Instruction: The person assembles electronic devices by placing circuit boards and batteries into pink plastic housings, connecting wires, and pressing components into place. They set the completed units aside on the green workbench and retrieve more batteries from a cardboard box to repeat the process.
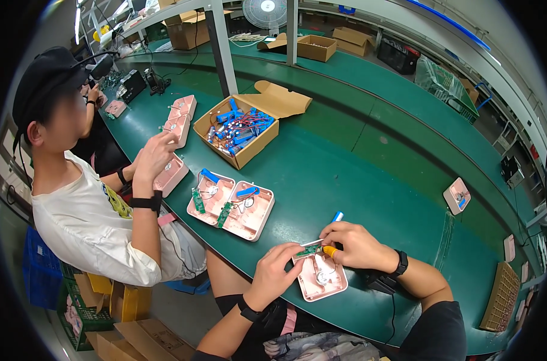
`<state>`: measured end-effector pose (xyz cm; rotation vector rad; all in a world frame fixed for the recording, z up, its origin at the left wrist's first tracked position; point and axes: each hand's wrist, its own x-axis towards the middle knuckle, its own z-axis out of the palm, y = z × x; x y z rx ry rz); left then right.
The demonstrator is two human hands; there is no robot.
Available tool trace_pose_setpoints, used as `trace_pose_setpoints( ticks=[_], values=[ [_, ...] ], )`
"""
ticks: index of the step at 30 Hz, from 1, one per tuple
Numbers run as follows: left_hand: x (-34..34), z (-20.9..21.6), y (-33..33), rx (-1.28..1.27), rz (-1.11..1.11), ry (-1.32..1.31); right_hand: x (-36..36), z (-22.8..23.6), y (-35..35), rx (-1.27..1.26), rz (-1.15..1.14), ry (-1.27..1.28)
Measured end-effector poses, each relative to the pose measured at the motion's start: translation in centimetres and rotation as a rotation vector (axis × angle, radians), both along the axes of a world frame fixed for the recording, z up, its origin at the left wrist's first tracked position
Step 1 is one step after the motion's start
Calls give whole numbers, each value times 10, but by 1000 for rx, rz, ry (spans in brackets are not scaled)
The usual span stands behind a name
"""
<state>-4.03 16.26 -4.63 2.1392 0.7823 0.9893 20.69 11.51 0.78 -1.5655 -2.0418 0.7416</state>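
Note:
A pink plastic housing (324,283) lies open on the bench in front of me, with a round metallic part (323,277) inside. My left hand (274,274) pinches a small green circuit board (310,250) at the housing's far edge. My right hand (359,245) is closed around a yellow-orange piece (329,251), perhaps a tool, touching the board's right end. A thin white strip (312,242) runs between both hands. Just beyond my right fingers a blue cylinder (338,216) with a pale end sticks out; whether that hand holds it is unclear.
Left of me lie two joined pink housings (255,225) with blue cells and boards. Behind them stands a cardboard box (243,157) of wired blue batteries. A co-worker (99,222) sits at left. Another pink housing (457,195) and a brown tray (500,298) are at right.

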Motion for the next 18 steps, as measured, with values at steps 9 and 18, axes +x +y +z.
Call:
trace_pose_setpoints(
  ticks=[9, 18],
  values=[
    [0, 0, 1, 109, -20, 90, -3, -10, 0, 171, 83, -127],
    [2, 3, 5, 143, -66, 133, -1, -17, 2, 168, 49, -170]
  ],
)
